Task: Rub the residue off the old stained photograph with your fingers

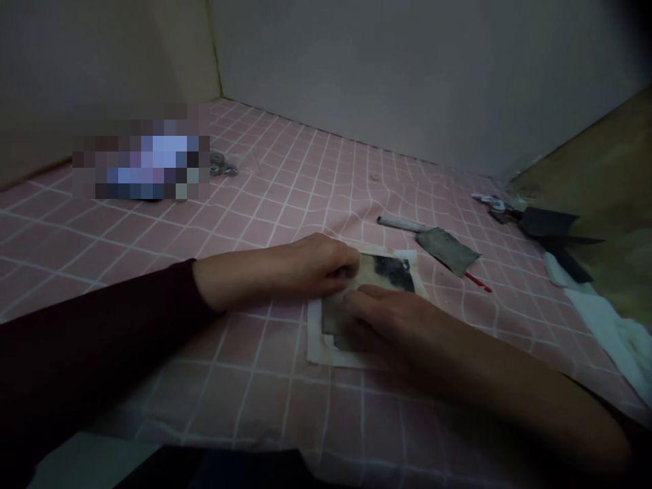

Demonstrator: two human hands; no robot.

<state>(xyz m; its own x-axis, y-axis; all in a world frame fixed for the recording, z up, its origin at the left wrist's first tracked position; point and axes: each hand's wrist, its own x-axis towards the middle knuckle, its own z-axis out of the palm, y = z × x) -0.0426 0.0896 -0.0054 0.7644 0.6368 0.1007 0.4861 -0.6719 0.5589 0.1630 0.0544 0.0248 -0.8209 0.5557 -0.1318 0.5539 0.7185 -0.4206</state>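
A flat white-edged sheet (314, 339) lies on the table, with a beige-grey layer and dark patches (394, 270) on it. My left hand (329, 261) rests over its upper left part, fingers curled closed. Just below and to the right, my right hand (384, 309) bends its fingers down over the middle of the sheet, thumb side toward the left hand. Whatever sits between the fingers of either hand is hidden or too small to name. The picture is dim and the right hand's fingertips are partly in shadow.
A pink checked cloth (244, 204) covers the table. Right of the sheet lie a grey rectangular piece (448, 251), a pale tube (402, 223) and a red stick (477, 282). Dark scraps (550, 224) and white cloth (606, 326) line the right edge. Small round metallic items (221, 165) sit far left.
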